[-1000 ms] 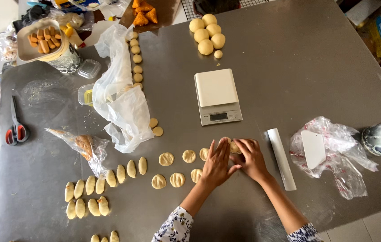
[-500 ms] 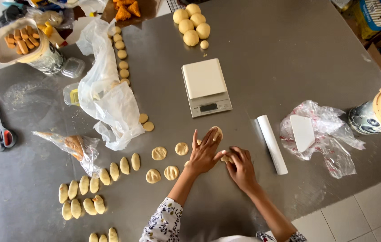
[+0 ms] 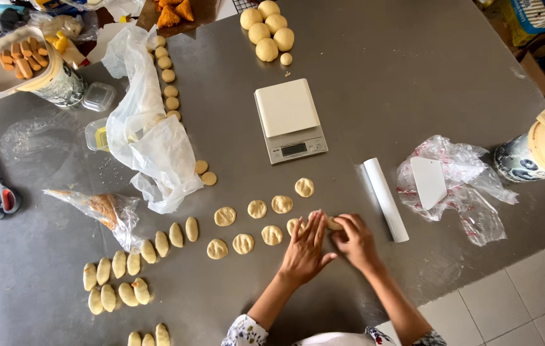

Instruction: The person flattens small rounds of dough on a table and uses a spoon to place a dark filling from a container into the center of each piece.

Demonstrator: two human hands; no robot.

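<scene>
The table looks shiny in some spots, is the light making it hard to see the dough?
Head view: soft daylight gives a pale sheen on the steel table, strongest toward the top, but no harsh glare; the dough discs stay sharp and clear; both the left hand and right hand cast only faint shadows; the edges bend slightly from the wide lens.

Both bare forearms are extended forward from the lower edge of the view and angled toward each other, with patterned floral sleeves seen at the elbows. The left hand [image 3: 304, 247] is laid flat, palm down, its 4 fingers stretched forward and the thumb spread toward the right. The right hand [image 3: 354, 238] is held just beside it, fingers curled inward, knuckles raised.
</scene>
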